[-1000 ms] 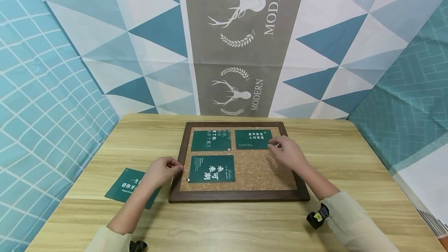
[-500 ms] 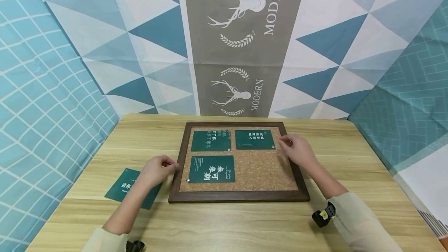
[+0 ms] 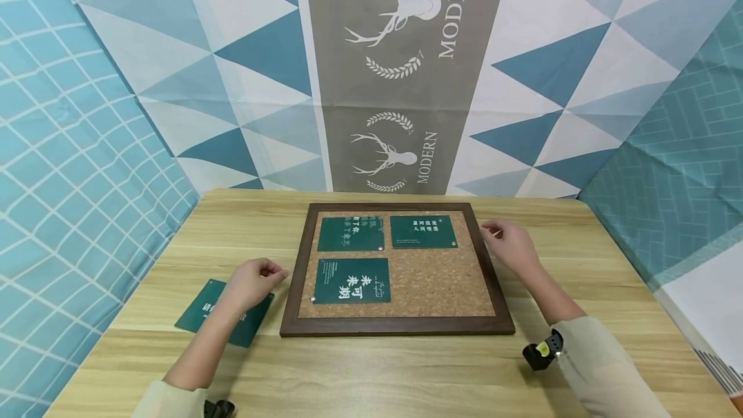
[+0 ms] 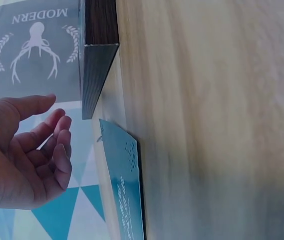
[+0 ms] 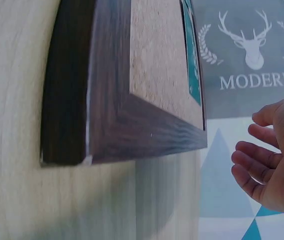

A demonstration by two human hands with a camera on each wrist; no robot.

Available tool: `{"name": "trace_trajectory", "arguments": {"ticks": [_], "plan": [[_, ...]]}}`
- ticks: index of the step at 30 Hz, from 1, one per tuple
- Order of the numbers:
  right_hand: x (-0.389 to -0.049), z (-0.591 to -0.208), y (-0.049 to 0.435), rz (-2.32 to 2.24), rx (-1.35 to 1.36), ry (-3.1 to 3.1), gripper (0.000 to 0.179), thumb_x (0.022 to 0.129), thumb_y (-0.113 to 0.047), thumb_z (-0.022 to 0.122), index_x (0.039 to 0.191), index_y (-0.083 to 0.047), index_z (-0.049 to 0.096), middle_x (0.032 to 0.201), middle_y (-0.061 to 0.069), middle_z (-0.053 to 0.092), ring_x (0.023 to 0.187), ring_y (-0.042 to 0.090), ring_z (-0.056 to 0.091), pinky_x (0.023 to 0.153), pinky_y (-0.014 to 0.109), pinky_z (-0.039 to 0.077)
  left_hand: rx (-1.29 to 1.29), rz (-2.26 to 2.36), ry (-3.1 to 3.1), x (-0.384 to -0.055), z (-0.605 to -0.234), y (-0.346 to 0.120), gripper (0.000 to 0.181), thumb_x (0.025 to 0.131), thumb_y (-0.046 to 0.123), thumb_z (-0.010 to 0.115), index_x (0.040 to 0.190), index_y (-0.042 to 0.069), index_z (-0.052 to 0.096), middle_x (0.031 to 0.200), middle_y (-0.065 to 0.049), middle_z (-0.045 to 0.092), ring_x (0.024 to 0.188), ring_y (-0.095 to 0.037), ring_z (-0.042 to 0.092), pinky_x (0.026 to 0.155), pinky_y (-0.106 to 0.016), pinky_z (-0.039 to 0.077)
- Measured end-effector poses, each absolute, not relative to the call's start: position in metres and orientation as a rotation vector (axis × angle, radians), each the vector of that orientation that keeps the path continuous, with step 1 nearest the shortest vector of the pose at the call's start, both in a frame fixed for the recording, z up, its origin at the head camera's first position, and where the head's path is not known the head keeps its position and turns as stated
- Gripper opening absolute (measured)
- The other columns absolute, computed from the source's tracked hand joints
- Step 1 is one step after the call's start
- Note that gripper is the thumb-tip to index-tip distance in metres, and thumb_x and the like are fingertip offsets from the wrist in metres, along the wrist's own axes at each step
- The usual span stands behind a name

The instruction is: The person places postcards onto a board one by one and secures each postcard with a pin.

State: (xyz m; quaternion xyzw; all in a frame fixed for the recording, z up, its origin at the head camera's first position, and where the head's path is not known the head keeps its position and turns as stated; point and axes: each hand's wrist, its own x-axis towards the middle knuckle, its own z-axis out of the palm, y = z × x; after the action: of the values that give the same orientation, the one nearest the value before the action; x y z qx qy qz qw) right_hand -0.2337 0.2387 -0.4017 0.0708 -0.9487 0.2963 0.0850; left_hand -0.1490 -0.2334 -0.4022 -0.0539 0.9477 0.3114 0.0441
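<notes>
A cork board (image 3: 444,282) in a dark brown wooden frame (image 3: 397,326) lies on the table. Three green cards with white writing are on it: one at top left (image 3: 336,237), one at top right (image 3: 406,232) and one at lower left (image 3: 331,276). Each has a small shiny pin at a lower corner, such as the pin (image 3: 454,244) on the top right card. My right hand (image 3: 512,249) hovers by the frame's right side, fingers loosely bent, holding nothing. Left of the frame, my left hand (image 3: 249,286) hangs loosely curled with nothing in it, above a loose green card (image 3: 197,305).
The wooden table (image 3: 371,373) runs along a patterned cloth backdrop (image 3: 400,95) with deer heads and triangles. Blue tile-patterned cloth (image 3: 87,147) rises at the left, and teal cloth (image 3: 685,147) at the right.
My right hand has drawn away rightward from the top right card, uncovering the pin at its lower right corner. My left hand has shifted slightly left, away from the frame.
</notes>
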Motion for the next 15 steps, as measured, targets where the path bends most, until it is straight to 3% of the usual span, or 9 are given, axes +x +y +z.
{"name": "trace_trajectory", "arguments": {"ticks": [15], "plan": [[-0.238,-0.412,0.261,0.901,0.168,-2.888,0.040,0.097,-0.028,0.048,0.120,0.002,0.059,0.114,0.025,0.060,0.101,0.039,0.058,0.078,0.050,0.049,-0.181,0.924,2.916,-0.144,-0.399,-0.251,0.028,0.092,0.028,0.057,0.097,0.002,0.066,0.094,-0.014,0.065,0.076,-0.020,0.055,0.059,-0.029,0.042]]}}
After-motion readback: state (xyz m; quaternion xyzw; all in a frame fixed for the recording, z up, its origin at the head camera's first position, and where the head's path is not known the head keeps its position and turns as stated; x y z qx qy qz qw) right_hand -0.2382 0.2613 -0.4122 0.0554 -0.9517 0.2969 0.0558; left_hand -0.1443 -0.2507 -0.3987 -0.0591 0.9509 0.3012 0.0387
